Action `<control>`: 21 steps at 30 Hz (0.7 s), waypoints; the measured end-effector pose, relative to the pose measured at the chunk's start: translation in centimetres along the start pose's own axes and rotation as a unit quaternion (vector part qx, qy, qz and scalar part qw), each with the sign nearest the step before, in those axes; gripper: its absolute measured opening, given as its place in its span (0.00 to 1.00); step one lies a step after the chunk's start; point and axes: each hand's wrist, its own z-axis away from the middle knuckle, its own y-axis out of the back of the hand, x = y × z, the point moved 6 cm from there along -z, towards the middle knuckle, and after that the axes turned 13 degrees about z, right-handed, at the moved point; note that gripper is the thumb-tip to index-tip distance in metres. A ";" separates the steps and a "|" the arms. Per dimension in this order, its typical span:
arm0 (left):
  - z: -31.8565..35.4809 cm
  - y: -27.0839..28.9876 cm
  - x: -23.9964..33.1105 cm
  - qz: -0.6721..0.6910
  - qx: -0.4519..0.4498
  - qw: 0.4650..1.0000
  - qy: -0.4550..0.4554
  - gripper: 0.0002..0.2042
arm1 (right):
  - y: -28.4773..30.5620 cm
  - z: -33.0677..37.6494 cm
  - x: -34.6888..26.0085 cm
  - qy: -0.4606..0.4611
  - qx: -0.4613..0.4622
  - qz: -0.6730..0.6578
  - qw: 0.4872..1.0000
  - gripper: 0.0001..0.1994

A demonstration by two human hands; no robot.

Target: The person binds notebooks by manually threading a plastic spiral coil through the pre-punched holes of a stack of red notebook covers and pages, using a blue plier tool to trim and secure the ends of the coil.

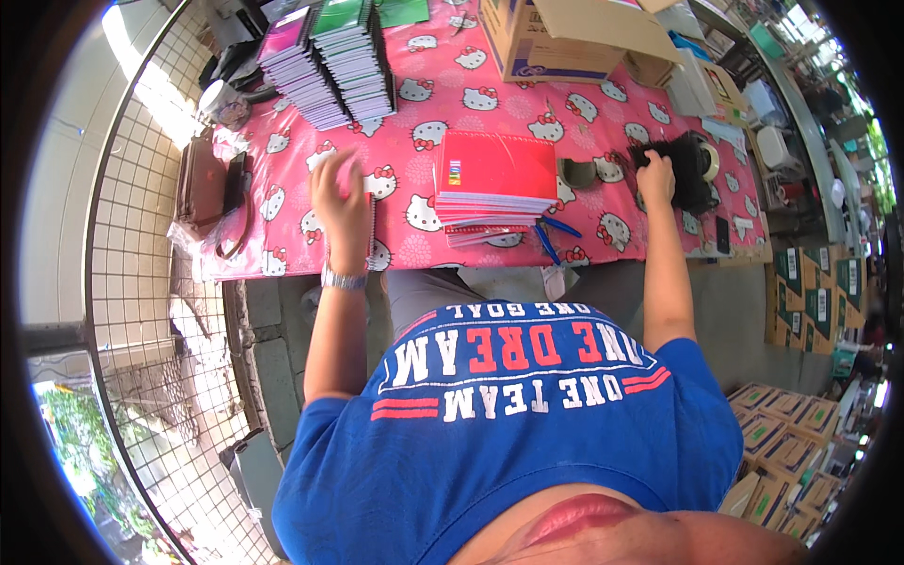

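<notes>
Notebook (369, 221) under left hand (341, 202), blurred, grip unclear; right hand (656, 179) clamped on black dispenser (687, 169).

The person wears a blue short-sleeved T-shirt (527, 424) with white and red lettering and red stripes, and a silver wristwatch (343, 279) on the left wrist

Sunlit wire-mesh wall (141, 282), concrete floor (744, 320)

Bare cloth (414, 202) left of the red notebook stack (494, 184) (cardboard box (574, 38) blocks behind).
</notes>
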 end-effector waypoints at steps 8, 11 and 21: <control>-3.9 -15.4 11.3 -0.027 -0.587 0.806 0.075 0.15 | 6.9 1.8 -3.6 0.109 0.088 -0.256 0.957 0.16; -4.6 -15.6 9.9 0.002 -0.601 0.799 -0.025 0.16 | 13.9 9.3 -11.1 0.201 -0.189 -0.578 0.768 0.27; -6.4 -17.9 8.2 0.050 -0.723 0.678 0.123 0.18 | 18.0 12.8 -16.5 0.300 -0.113 -0.450 0.833 0.38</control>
